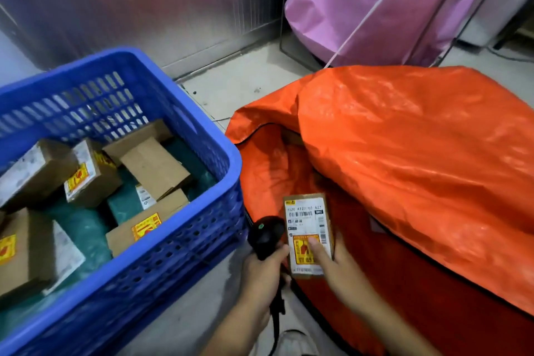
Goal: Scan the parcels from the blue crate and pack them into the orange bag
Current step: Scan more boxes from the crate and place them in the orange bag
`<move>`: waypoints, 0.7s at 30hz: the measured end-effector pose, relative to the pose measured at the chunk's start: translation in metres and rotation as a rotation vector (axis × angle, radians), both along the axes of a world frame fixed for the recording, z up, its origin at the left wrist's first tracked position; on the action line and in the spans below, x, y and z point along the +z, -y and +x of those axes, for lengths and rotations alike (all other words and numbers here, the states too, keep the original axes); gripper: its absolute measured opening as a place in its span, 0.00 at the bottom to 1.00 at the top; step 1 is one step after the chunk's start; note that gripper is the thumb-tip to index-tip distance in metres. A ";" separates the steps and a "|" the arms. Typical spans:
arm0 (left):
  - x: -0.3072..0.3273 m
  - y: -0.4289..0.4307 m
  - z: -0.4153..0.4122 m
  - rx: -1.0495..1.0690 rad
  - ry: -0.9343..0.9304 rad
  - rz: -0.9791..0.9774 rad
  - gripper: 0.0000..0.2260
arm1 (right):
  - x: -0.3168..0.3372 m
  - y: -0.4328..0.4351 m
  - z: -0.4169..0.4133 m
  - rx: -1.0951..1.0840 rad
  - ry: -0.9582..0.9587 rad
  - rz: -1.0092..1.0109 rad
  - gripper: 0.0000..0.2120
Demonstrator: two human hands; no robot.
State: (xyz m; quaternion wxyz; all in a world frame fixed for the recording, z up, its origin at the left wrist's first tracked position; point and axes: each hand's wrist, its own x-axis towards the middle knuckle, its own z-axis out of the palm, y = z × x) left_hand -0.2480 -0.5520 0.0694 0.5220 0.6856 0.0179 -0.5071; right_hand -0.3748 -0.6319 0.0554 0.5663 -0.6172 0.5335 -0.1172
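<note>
A blue crate (228, 159) stands at the left, holding several brown cardboard parcels (153, 165) with yellow-and-red stickers on green padding. The orange bag (404, 153) lies open at the right, its dark opening facing the crate. My right hand (338, 266) grips a small cardboard parcel (307, 220), its white shipping label facing up, held over the bag's mouth. My left hand (260, 277) holds a black handheld scanner (265, 235) just left of that parcel, with its cable hanging down.
A pink bag (390, 3) hangs on a metal frame behind the orange bag. A metal wall runs along the back. Grey floor shows between the crate and the orange bag. A light-coloured shoe (294, 342) sits at the bottom edge.
</note>
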 end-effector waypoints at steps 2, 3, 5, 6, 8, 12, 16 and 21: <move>-0.005 0.023 0.006 -0.010 0.067 0.027 0.03 | -0.010 0.017 0.011 -0.084 0.002 0.047 0.27; -0.006 0.034 0.009 -0.016 0.099 0.043 0.03 | -0.012 0.028 0.017 -0.119 -0.004 0.060 0.25; -0.012 0.055 0.014 0.000 0.123 0.032 0.02 | -0.020 0.051 0.027 -0.152 -0.018 0.067 0.31; -0.015 0.064 0.017 -0.001 0.118 0.026 0.02 | -0.024 0.063 0.030 -0.179 -0.024 0.081 0.37; -0.018 0.074 0.020 -0.022 0.093 0.034 0.02 | -0.031 0.081 0.030 -0.197 -0.014 0.125 0.33; -0.008 0.060 0.022 -0.137 -0.047 0.017 0.02 | -0.050 0.087 0.023 -0.114 -0.211 0.053 0.44; 0.003 0.034 0.024 -0.279 0.043 -0.030 0.03 | -0.033 0.067 0.019 -0.042 -0.391 -0.254 0.21; 0.046 0.009 0.025 -0.347 0.120 -0.111 0.04 | 0.021 0.044 0.031 0.170 -0.245 -0.490 0.09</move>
